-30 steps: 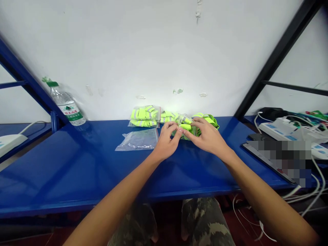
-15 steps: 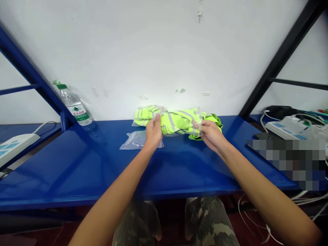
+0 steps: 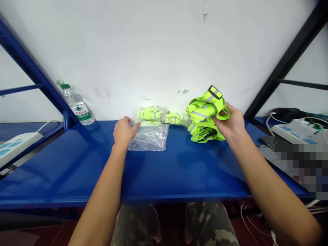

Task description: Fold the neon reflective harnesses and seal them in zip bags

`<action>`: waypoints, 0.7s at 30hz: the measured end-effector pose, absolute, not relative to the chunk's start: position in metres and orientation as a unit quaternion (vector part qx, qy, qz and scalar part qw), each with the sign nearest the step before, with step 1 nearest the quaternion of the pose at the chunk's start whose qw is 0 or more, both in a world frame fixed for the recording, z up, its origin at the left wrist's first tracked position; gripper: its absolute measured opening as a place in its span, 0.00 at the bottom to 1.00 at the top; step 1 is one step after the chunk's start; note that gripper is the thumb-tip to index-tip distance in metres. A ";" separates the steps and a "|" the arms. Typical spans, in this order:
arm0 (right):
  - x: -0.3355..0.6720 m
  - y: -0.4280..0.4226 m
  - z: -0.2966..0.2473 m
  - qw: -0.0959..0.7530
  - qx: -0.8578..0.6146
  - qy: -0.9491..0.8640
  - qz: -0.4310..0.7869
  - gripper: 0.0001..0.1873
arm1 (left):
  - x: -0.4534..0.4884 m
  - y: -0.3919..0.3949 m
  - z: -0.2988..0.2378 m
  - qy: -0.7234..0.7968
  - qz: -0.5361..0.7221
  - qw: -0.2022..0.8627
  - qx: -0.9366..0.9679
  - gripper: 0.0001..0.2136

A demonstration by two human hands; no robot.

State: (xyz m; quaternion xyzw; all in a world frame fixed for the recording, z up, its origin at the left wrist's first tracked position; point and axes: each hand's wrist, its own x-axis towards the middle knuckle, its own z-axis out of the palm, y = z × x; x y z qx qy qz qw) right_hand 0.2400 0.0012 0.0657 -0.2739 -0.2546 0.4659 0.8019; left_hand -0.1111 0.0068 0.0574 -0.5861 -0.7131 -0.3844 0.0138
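My right hand (image 3: 230, 121) grips a bundled neon-yellow reflective strap (image 3: 203, 106) with grey stripes and a black buckle, held up off the table near the wall. Beneath it lies another yellow strap bundle (image 3: 206, 133). My left hand (image 3: 124, 132) is at the left side of a flat clear zip bag (image 3: 148, 138), thumb and forefinger apart; whether it touches the plastic is unclear. Behind that bag, clear bags with folded yellow straps (image 3: 151, 113) rest along the wall, one more packed bundle (image 3: 176, 118) beside them.
A water bottle (image 3: 79, 107) leans against the wall at the left of the blue table (image 3: 164, 174). White power strips (image 3: 20, 143) lie on the left, and another power strip (image 3: 289, 133) with cables on the right. A dark, partly blurred object (image 3: 279, 150) is at the right edge.
Both hands have let go of the bagged yellow straps, which now lie at the back. My right hand has lifted a loose strap bundle; my left hand has moved left toward the flat bag.
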 end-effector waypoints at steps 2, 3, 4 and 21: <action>0.227 -0.001 0.059 0.777 -0.314 -0.232 0.494 0.07 | -0.100 0.002 0.056 -0.694 -0.374 0.052 -0.613 0.25; 0.217 -0.004 0.056 0.772 -0.322 -0.249 0.488 0.05 | -0.089 0.000 0.055 -0.664 -0.407 0.066 -0.623 0.28; 0.207 -0.007 0.052 0.767 -0.320 -0.282 0.479 0.05 | -0.076 -0.002 0.053 -0.613 -0.451 0.060 -0.646 0.28; 0.217 -0.019 0.041 0.621 -0.465 -0.570 0.272 0.25 | -0.004 -0.017 0.019 -0.406 -0.371 -0.045 -0.834 0.12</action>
